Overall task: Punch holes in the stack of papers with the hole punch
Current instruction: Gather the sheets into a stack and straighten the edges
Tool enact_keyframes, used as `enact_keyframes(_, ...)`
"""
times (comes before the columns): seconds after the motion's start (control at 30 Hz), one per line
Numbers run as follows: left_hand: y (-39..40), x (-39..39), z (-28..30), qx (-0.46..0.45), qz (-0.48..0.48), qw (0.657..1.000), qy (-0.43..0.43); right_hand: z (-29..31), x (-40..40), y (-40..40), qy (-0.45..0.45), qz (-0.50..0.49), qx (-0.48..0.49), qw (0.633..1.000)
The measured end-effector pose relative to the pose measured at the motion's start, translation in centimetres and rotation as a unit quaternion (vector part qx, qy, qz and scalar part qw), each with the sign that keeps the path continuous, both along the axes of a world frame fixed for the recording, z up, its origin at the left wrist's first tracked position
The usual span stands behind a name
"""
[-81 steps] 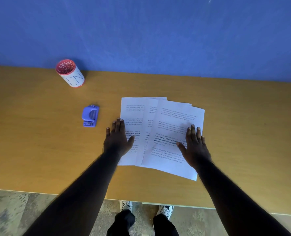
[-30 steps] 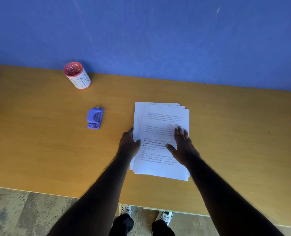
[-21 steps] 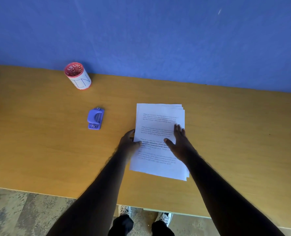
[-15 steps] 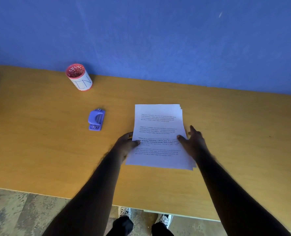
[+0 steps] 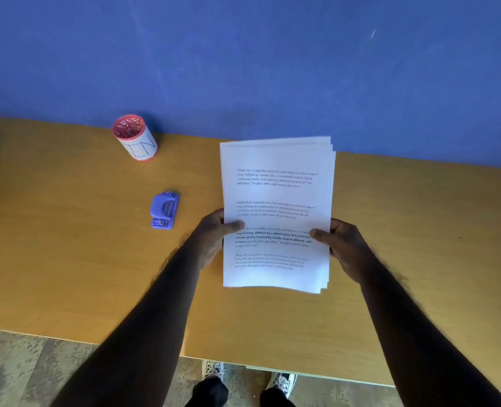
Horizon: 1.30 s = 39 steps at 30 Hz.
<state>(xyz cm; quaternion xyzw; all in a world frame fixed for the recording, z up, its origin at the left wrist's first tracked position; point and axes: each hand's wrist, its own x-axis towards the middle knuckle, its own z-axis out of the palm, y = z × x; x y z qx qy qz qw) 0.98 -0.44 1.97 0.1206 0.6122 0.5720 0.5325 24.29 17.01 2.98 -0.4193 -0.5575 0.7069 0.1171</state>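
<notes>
Over wooden desk [image 5: 67,259], L hand [image 5: 211,236] & R hand [image 5: 346,245] grip pinches paper stack [image 5: 275,201] sides

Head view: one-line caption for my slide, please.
Both hands, left and right, hold the papers above the table; the punch lies untouched to their left.

The stack of papers [image 5: 275,212] is held above the counter [image 5: 67,259], left hand [image 5: 211,236] on its left edge, right hand [image 5: 343,245] on its right. The hole punch [image 5: 164,210] lies on the counter to its left; the cup [image 5: 135,137] stands farther back by the wall [image 5: 243,60].
</notes>
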Motion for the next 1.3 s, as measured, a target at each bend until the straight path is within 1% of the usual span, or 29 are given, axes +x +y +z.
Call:
enact_keyframes(0.1,1.2,-0.5,2.8,0.051,0.017,0.997,0.06,1.9,-0.5,-0.1,0.025,0.001,0.058,0.998)
enact_keyframes(0.2,2.1,-1.0,5.1,0.093,0.012,0.988,0.124,3.5,-0.7,-0.1,0.048,0.007,0.104,0.993)
enact_keyframes(0.3,2.5,-1.2,6.1,0.099,-0.002,0.98,0.171,4.3,-1.1,0.0,0.04,-0.004,0.132,0.99)
enact_keyframes(0.4,2.5,-0.9,6.1,0.088,-0.012,0.976,0.198,4.3,-1.2,0.0,0.035,-0.015,0.133,0.99)
enact_keyframes(0.67,2.0,0.1,4.9,0.054,-0.014,0.977,0.204,3.2,-1.4,-0.8,0.044,-0.036,0.114,0.992)
enact_keyframes(0.87,2.3,-0.1,5.3,0.076,0.016,0.977,0.197,3.5,-1.8,-0.9,0.079,-0.037,0.112,0.99)
enact_keyframes(1.0,2.2,0.6,4.9,0.066,0.016,0.978,0.195,3.0,-2.0,-1.3,0.067,-0.049,0.089,0.993)
enact_keyframes(1.17,2.4,0.8,5.2,0.076,0.045,0.98,0.177,3.1,-2.3,-1.5,0.081,-0.047,0.088,0.992)
enact_keyframes(1.3,2.2,1.1,4.8,0.066,0.048,0.981,0.176,2.8,-2.3,-1.6,0.076,-0.047,0.076,0.993)
